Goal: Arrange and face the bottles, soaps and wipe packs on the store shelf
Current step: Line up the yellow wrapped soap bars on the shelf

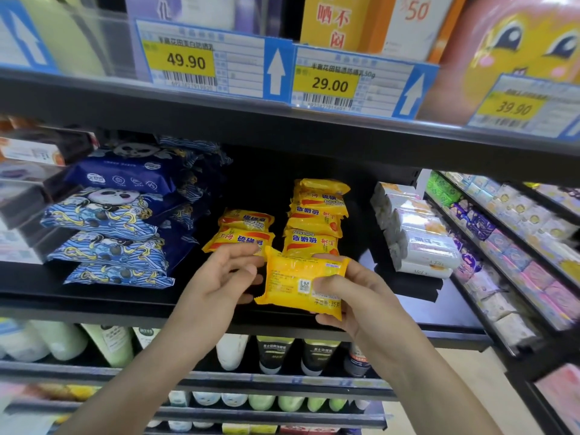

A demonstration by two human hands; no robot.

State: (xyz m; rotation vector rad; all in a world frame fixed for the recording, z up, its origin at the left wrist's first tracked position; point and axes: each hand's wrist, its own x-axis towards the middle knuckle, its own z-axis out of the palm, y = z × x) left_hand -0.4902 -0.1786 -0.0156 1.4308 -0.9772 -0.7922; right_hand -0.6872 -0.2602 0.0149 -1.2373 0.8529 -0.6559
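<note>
Head view. The right hand [354, 296] pinches a yellow soap pack [298, 284] at lower centre of the frame, thumb on its printed back face, fingers curled behind its right edge. The pack is held in the air in front of the black shelf [94, 287], back label toward the camera. The left hand [219, 277] is just left of the pack, fingers loosely spread, fingertips near or touching its left edge; contact cannot be confirmed.

Behind the hands, 2 soap stacks sit on the shelf: a short stack [241, 232] at centre and a tall stack [317, 215] to its right. Blue wipe packs [110, 221] are piled at centre left. White boxes [417, 233] are stacked at centre right. Price tags [201, 61] hang on the upper shelf edge. Bottles [276, 353] stand on the shelf below, bottom centre.
</note>
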